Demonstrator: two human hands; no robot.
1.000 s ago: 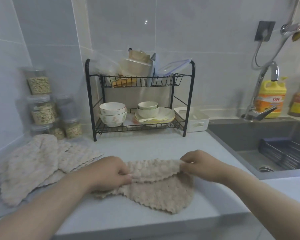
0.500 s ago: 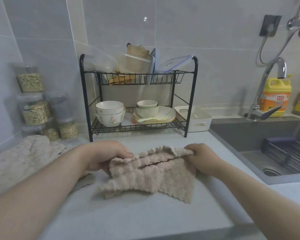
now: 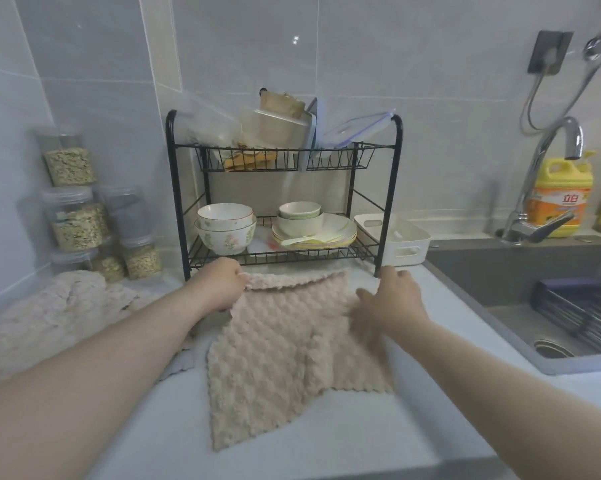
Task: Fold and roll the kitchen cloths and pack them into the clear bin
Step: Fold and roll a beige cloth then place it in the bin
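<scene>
The left hand point(image 3: 222, 284) was curled closed, its fingers pinching the far left corner of a beige kitchen cloth point(image 3: 285, 344). The right hand point(image 3: 392, 299) was loosely spread, palm down, its fingers resting on the cloth's right side, though whether they pinched any fabric could not be told. Between the two hands the cloth's far edge ran in a narrow folded lip, and from there the cloth lay mostly flat on the pale table point(image 3: 344, 438), spreading toward the person with its near edge uneven and one corner reaching nearest the table's front edge. Left of the left hand, beneath its forearm, a heap of more cloths point(image 3: 60, 313) sat on the table. Just beyond both hands stood a black wire rack point(image 3: 383, 209) holding bowls and plates. A white bin point(image 3: 401, 242) stood beyond the right hand, beside the rack, and a sink point(image 3: 534, 289) lay to that hand's right.
</scene>
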